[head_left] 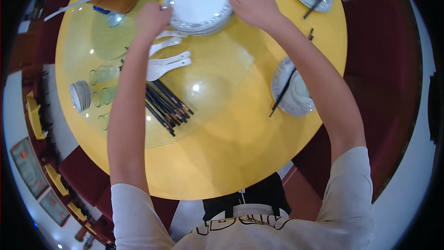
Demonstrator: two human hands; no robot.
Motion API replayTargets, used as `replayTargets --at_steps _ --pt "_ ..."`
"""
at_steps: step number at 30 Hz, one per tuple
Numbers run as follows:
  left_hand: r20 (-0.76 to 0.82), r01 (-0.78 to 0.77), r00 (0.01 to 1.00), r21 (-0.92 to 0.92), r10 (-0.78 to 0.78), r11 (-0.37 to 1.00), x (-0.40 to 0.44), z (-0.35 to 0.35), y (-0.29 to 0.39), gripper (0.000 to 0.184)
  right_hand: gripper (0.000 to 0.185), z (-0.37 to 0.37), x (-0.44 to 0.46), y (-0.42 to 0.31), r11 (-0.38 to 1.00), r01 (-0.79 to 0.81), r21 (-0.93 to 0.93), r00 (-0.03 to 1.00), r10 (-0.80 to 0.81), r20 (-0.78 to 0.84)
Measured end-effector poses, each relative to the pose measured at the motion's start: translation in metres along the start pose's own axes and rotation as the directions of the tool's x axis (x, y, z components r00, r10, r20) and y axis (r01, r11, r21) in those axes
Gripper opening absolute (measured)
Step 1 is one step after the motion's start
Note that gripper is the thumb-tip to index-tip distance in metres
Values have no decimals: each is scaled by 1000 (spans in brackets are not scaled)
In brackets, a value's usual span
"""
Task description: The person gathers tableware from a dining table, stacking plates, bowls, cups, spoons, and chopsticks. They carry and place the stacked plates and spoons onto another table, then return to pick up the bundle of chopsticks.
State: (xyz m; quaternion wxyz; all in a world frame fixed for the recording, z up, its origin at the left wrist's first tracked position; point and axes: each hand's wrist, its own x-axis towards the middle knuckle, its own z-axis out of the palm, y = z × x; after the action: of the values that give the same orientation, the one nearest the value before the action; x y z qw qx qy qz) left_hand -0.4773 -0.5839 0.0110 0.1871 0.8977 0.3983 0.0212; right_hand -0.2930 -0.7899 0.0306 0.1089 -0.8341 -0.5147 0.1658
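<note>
A two-sided grip — left hand (151, 21) and right hand (255, 8) had their fingers (165, 17) clasped on opposite edges of the stacked plates (201, 2), out over the worktop (222, 166) beyond the spoons (159, 71). Chopsticks (169, 107) lay bunched nearer in — just beside those spoons.

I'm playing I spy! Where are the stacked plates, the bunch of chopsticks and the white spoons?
Plates (200, 2): head view, flat middle of the top one.
Chopsticks (167, 105): head view, middle of the bunch.
Spoons (159, 71): head view, bowl of the one nearest the chopsticks.
</note>
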Motion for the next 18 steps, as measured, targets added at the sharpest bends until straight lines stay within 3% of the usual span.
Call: replayTargets --at_steps 5,7,11,13,14,15,16,17,18 --pt "30 37 999 -6 -37 999 0 -2 7 37 44 2 -1 -2 999 -17 -49 999 15 -37" --pt "-17 32 999 11 -32 999 -3 -2 11 36 25 -1 -3 -4 992 -15 -129 998 23 62" --pt "10 50 999 117 -51 992 -11 -5 13 36 23 -9 -21 0 985 12 -171 998 -1 61" --pt "-430 -57 892 200 140 978 -38 -2 8 38 24 -26 -49 2 998 -62 0 982 61 -176" --pt "-431 -60 899 44 73 997 -65 -8 26 38 35 -63 -66 4 984 -29 -174 998 37 46" --pt "-422 -54 907 -114 1 992 -99 -13 51 38 59 -95 -89 10 943 48 -330 962 46 271" --pt "-369 -17 928 -164 -45 986 -127 -8 69 33 52 -97 -122 18 951 -225 -213 970 239 42" --pt "-313 24 946 -211 -91 977 -153 0 86 28 33 -86 -162 46 945 -159 285 901 257 -349" --pt "-298 -46 953 -333 -58 942 -176 15 101 23 26 -73 -187 74 873 -129 470 827 357 -434"
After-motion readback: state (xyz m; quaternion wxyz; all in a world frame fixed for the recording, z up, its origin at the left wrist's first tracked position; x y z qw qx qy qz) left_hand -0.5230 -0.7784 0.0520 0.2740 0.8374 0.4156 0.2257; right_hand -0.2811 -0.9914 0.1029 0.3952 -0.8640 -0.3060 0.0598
